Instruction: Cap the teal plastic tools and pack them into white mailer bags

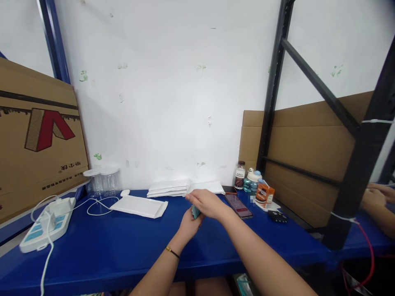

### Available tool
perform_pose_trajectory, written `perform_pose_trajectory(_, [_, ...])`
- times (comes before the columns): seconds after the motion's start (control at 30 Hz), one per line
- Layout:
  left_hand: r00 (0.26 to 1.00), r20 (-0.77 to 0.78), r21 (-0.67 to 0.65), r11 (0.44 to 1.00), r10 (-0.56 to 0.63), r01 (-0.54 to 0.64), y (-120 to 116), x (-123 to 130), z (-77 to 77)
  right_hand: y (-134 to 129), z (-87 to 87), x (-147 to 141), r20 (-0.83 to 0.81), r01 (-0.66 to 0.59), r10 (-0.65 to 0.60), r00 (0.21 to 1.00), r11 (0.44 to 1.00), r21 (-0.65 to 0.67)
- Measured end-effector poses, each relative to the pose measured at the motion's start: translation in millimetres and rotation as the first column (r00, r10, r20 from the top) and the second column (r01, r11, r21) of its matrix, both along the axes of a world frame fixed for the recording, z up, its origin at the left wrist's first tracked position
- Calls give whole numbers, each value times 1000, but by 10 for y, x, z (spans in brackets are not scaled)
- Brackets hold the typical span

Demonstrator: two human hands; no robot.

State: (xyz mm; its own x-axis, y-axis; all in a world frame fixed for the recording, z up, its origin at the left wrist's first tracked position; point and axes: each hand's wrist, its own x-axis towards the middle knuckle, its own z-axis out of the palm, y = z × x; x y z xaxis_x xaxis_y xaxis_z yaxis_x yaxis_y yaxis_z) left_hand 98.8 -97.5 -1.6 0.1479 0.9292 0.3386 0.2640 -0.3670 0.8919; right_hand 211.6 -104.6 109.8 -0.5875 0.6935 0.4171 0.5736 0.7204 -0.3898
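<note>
Just above the desk, my two hands meet in the middle of the view. My left hand (189, 225) is closed around a small teal object (195, 212), and only a sliver of it shows between the hands. From above, my right hand (206, 203) curls over the same object, its fingers together and partly covering it. What kind of thing it is cannot be made out. Behind the hands lie stacked white padded envelopes (169, 188) and more flat white envelopes (208, 187). A single white envelope (138, 206) lies to the left.
On the blue desk (101, 250), a white power strip (49, 224) with cables and clear jars (110, 182) stand left. At right are a phone (238, 206), brown bottle (240, 175), blue water bottle (253, 181), orange carton (264, 195) and black post (348, 193). Another person's hands (378, 201) show far right.
</note>
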Motion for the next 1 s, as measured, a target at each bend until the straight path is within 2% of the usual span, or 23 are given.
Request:
perform_pose_trajectory(0.1, [999,43,-58,998,22,-19,-36,-6,-77,-3,-153,-95,34,-16,17,999,999,-43])
perform_pose_trajectory(0.2, [997,79,-53,999,7,-3,-52,-25,-105,-10,-255,-116,-99,-74,67,993,995,-62])
perform_pose_trajectory(0.33, [987,159,16,999,35,-38,-43,-1,-86,28,-383,-132,-241,-119,101,965,991,-58])
perform_pose_trajectory(0.4, [970,243,-20,1000,9,-4,-58,21,-73,70,-477,-118,-402,-129,66,913,983,-131])
perform_pose_trajectory(0.47, [921,386,-153,981,-51,118,-102,25,-52,96,-567,-72,-601,-213,22,799,945,-250])
perform_pose_trajectory(0.5, [880,463,-233,944,-105,235,-134,16,-37,92,-603,-40,-669,-292,11,743,905,-310])
perform_pose_trajectory(0.53, [827,531,-300,873,-183,386,-171,-1,-19,73,-632,-7,-706,-386,17,708,847,-366])
perform_pose_trajectory(0.6, [691,622,-378,632,-368,677,-250,-48,21,-8,-667,47,-707,-554,80,703,686,-473])
perform_pose_trajectory(0.63, [627,644,-401,505,-438,765,-287,-73,41,-64,-675,63,-690,-606,122,714,602,-521])
perform_pose_trajectory(0.67, [582,656,-421,406,-481,811,-320,-98,60,-121,-679,71,-687,-629,134,715,553,-547])
perform_pose_trajectory(0.7, [560,660,-433,355,-501,829,-344,-124,79,-174,-681,74,-686,-631,123,717,532,-564])
perform_pose_trajectory(0.73, [561,650,-434,356,-513,828,-358,-157,99,-217,-682,75,-690,-618,86,718,534,-577])
perform_pose_trajectory(0.8, [624,526,-433,450,-578,781,-344,-267,147,-255,-684,83,-724,-578,-36,689,577,-578])
perform_pose_trajectory(0.83, [687,393,-426,541,-611,725,-313,-359,178,-247,-684,97,-751,-565,-93,654,600,-566])
perform_pose_trajectory(0.87, [753,176,-421,643,-634,639,-265,-479,214,-223,-685,118,-782,-559,-143,606,623,-547])
perform_pose_trajectory(0.9, [819,-39,-389,763,-573,516,-200,-628,255,-187,-686,145,-815,-553,-184,550,650,-521])
perform_pose_trajectory(0.93, [860,-233,-331,868,-454,369,-121,-800,300,-142,-687,177,-842,-543,-211,496,682,-490])
perform_pose_trajectory(0.97, [866,-403,-243,947,-295,210,-31,-987,346,-93,-689,211,-861,-526,-227,456,712,-466])
perform_pose_trajectory(1.0, [828,-541,-152,985,-150,79,66,-1178,393,-44,-693,243,-870,-497,-243,428,741,-452])
